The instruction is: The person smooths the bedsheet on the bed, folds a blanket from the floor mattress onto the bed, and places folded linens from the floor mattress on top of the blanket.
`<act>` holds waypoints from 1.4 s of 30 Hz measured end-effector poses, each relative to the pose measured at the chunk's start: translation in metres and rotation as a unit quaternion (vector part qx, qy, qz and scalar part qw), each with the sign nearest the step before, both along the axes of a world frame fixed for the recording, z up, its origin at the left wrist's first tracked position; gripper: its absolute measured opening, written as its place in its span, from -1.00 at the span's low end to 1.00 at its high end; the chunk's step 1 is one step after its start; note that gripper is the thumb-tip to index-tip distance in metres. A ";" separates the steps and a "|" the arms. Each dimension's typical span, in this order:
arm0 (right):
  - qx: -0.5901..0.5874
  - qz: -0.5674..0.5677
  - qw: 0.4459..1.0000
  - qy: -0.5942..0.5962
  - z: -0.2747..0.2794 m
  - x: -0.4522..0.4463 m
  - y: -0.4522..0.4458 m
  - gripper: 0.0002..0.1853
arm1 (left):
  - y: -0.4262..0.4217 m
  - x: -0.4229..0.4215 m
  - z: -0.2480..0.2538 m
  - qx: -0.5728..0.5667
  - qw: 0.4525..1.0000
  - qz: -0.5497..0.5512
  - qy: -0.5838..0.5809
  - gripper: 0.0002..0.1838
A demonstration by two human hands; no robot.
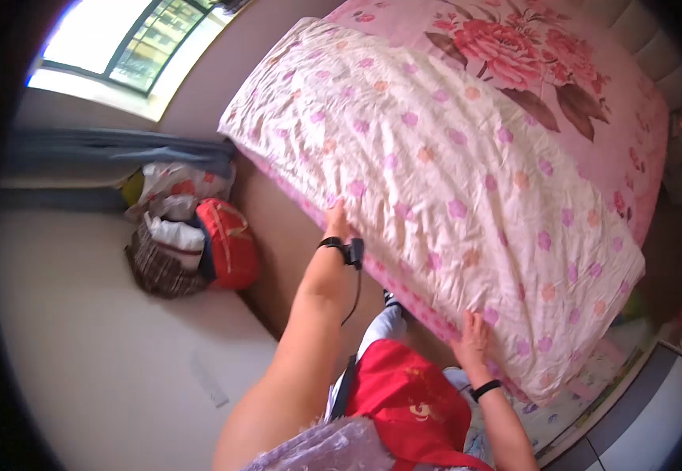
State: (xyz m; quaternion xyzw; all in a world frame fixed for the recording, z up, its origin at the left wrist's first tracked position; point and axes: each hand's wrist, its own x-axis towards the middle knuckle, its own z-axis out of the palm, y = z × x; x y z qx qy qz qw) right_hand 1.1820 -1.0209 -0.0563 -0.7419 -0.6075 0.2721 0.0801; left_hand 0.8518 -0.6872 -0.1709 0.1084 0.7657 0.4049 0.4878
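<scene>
A white quilt (404, 165) with purple and orange flower prints lies wrinkled over the near part of the bed. My left hand (339, 220) is at its near edge, closed on the fabric, with part of the fingers hidden. Farther right along that same edge, my right hand (473, 339) has its fingers over the top of the quilt and its thumb by the pink border (412, 302). A black band with a small device and cable is on my left wrist; a plain black band circles the right one.
Beyond the quilt spreads a pink sheet (514, 55) with large flowers. At left, a red bag (229, 243) and a dark checked bag (164, 263) sit beside a white surface (105, 337). A grey-and-white cabinet (655, 408) stands at lower right, and a window (133, 47) at upper left.
</scene>
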 end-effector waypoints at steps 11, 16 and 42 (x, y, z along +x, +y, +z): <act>0.022 0.058 0.995 -0.077 0.005 -0.018 0.062 -0.66 | 0.134 -0.086 0.061 0.309 0.947 -0.021 0.089 -0.70; -0.129 0.131 0.982 -0.044 -0.012 -0.012 0.038 -0.55 | 0.109 -0.108 0.032 0.205 0.964 -0.014 0.170 -0.77; -0.289 -0.409 0.842 0.202 -0.013 -0.117 0.088 -0.78 | 0.272 -0.287 -0.002 0.036 0.911 0.123 -0.392 -0.48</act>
